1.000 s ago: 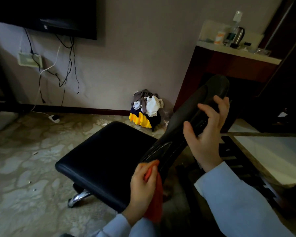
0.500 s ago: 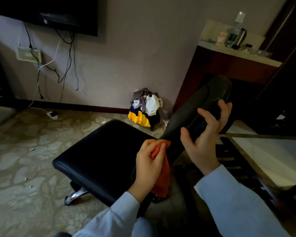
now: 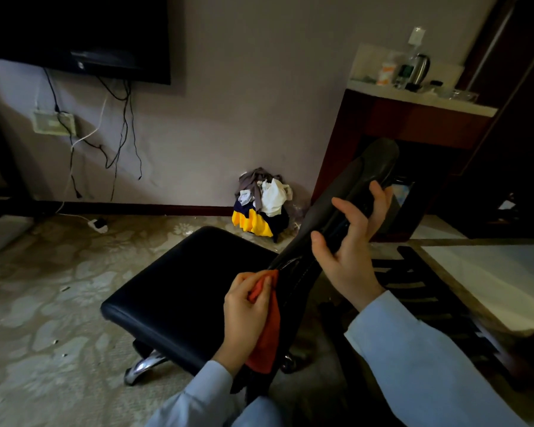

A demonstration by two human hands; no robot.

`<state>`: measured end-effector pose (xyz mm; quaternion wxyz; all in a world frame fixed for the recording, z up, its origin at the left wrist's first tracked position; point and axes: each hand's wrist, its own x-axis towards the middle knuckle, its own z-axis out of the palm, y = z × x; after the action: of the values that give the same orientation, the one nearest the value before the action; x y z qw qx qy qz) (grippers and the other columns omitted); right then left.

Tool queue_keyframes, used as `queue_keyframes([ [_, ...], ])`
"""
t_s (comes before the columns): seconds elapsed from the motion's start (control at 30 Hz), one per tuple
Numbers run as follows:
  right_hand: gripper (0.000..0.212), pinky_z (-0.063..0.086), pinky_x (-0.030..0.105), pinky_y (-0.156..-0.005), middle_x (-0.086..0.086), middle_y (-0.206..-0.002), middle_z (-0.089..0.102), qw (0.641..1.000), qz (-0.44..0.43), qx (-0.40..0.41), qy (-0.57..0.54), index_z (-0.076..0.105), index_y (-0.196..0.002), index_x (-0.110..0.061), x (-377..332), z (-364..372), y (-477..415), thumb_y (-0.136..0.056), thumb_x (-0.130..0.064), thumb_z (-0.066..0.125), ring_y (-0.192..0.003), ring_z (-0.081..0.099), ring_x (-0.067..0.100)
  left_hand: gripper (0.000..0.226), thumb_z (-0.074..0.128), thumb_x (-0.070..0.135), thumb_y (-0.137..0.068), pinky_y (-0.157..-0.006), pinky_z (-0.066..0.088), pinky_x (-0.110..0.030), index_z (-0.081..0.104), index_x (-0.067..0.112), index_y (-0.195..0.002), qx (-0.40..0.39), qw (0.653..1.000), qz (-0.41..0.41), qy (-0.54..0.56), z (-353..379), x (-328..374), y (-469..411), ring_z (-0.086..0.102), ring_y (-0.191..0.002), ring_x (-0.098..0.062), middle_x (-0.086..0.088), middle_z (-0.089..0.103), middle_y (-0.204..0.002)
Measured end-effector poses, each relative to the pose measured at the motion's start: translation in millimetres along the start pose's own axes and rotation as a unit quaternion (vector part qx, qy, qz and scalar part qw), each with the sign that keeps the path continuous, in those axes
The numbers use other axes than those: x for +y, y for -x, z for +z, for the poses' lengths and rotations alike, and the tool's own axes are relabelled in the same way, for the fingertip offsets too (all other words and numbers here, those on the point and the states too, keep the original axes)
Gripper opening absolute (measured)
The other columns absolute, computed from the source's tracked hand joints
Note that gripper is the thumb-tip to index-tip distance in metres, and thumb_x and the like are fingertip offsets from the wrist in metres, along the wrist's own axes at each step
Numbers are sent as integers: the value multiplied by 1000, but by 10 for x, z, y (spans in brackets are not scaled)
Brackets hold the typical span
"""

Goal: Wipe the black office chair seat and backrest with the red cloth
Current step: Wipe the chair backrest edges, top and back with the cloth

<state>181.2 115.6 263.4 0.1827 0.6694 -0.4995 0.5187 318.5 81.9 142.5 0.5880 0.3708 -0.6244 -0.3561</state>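
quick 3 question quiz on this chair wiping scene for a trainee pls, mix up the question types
1. Which hand grips the red cloth? A) left B) right C) both
2. True or false: the right hand holds the backrest and no cloth.
3. Fill in: the cloth touches the backrest at its ____ end, beside the seat.
Key: 1 A, the left hand. 2 true. 3 lower.
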Motion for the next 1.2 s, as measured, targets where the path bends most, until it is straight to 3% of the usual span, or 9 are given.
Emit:
queue_keyframes([
  [0.27,54,0,44,-114,-15,-149,-10,999,17,-31,-27,22,-125,-39,-207,104,5,-80,-28,51,-139,-26,17,18,55,25,-88,-84,40,-9,61,32,-103,74,985,139,67,-204,1049,-345,58,-96,-1,4,63,-101],
  [0.43,55,-7,57,-109,-27,-151,-9,988,21,-80,-133,20,-130,-41,-565,153,24,-84,-19,41,-138,-28,5,23,52,23,-89,-88,42,-13,56,27,-112,145,968,199,39,-414,1268,-138,57,-102,-2,4,58,-109],
  [0.53,55,-17,36,-113,-38,-147,-15,969,10,-132,-208,18,-131,-44,-710,202,50,-87,-17,37,-138,-26,-1,26,51,24,-90,-89,42,-14,55,19,-115,198,960,197,8,-526,1214,17,55,-103,0,0,55,-110],
  [0.67,47,-5,28,-118,-19,-150,16,957,-52,-152,-244,33,-134,-27,-875,322,91,-90,-13,38,-145,0,4,33,54,24,-87,-87,43,-20,48,17,-119,257,943,211,-25,-669,1128,96,53,-102,-8,5,47,-112],
  [0.77,41,14,38,-117,1,-143,36,979,-150,-59,-127,44,-127,-17,-859,361,72,-87,-11,43,-138,30,18,27,57,24,-85,-79,41,-29,42,27,-107,311,926,214,-26,-805,1009,-28,49,-89,-25,5,41,-104],
  [0.87,36,17,43,-112,3,-137,43,992,-126,29,-8,48,-121,-21,-693,228,-199,-86,-19,46,-129,38,25,20,53,27,-87,-77,40,-20,39,24,-101,379,911,163,-13,-921,980,-201,48,-87,-14,-3,39,-100],
  [1.0,53,9,43,-109,7,-137,50,986,-37,-82,139,53,-126,-20,-427,24,-630,-87,-53,40,-132,34,33,19,50,4,-91,-80,38,-7,43,-6,-106,464,870,164,22,-978,1039,-593,47,-91,12,5,35,-98],
  [1.13,55,25,37,-83,1,-96,66,979,-75,-110,155,65,-102,-17,-557,127,-765,-86,-61,36,-90,60,30,20,52,19,-92,-89,45,-42,51,3,-103,527,837,148,-4,-1044,961,-941,52,-100,-28,-4,45,-105],
  [1.2,51,24,36,-73,0,-84,65,980,-89,-77,161,65,-95,-16,-670,207,-780,-86,-59,38,-77,59,29,28,51,20,-92,-89,43,-41,55,-4,-104,554,824,118,-30,-1042,932,-1023,51,-96,-32,-17,51,-104],
])
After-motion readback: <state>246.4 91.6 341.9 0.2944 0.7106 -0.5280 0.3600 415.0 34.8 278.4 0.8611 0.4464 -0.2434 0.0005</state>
